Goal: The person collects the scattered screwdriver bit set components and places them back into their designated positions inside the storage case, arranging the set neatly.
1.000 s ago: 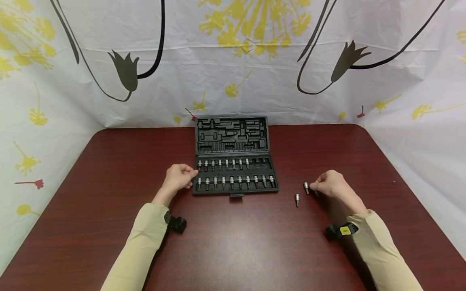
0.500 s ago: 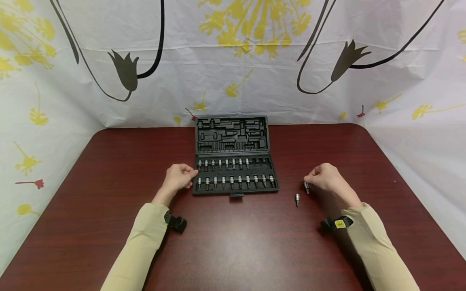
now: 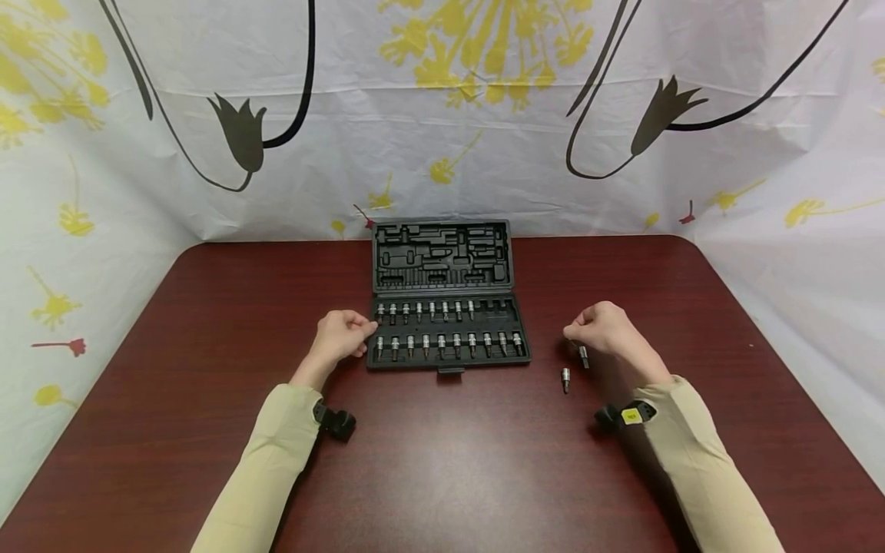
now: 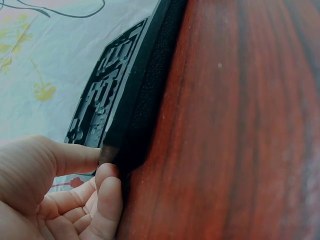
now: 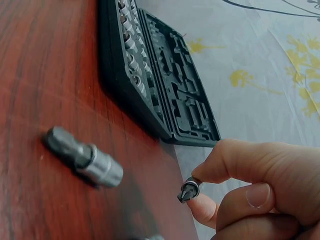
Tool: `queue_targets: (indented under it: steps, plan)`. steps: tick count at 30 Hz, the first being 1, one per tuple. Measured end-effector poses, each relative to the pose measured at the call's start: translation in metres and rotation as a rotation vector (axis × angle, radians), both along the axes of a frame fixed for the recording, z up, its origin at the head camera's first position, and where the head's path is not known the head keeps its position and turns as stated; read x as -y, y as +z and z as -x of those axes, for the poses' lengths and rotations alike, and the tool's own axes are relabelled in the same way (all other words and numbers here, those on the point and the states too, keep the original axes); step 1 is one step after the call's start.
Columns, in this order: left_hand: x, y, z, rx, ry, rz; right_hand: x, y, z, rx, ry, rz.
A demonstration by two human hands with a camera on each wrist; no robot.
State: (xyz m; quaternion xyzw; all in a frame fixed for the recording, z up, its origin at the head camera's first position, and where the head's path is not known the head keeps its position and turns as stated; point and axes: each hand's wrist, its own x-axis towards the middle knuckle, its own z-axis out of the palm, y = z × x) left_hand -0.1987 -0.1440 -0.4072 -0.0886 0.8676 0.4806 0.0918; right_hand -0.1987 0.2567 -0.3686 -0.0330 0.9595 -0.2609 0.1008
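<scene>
The black socket case lies open on the table, its bottom half holding two rows of bit sockets. My left hand holds the case's left edge; in the left wrist view thumb and fingertip meet at its corner. My right hand, right of the case, pinches a bit socket with a cross-shaped tip between thumb and finger. On the table below that hand lies one bit socket. Another bit socket lies slightly nearer the front and left, both with their silver ends toward the back.
The case lid, lined with moulded recesses, leans up at the back. Bare slots show at the right end of the upper row. Behind the reddish-brown table hangs a white patterned curtain.
My right hand has lifted a bit socket off the table and moved left toward the case, past the socket lying beside it. My left hand stays at the case edge.
</scene>
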Motion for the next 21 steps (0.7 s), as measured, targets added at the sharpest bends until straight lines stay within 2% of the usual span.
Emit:
queue_targets:
  steps: [4, 15, 21]
  plan:
    - [0.0, 0.0, 0.0, 0.0, 0.001, 0.006, 0.004, 0.001, 0.002, 0.009, 0.002, 0.01]
    - [0.0, 0.0, 0.0, 0.019, 0.009, 0.007, 0.016, 0.001, 0.008, -0.033, 0.022, 0.016]
    - [-0.001, 0.001, 0.0, 0.005, 0.004, 0.004, 0.024, 0.004, 0.01, -0.024, 0.035, 0.042]
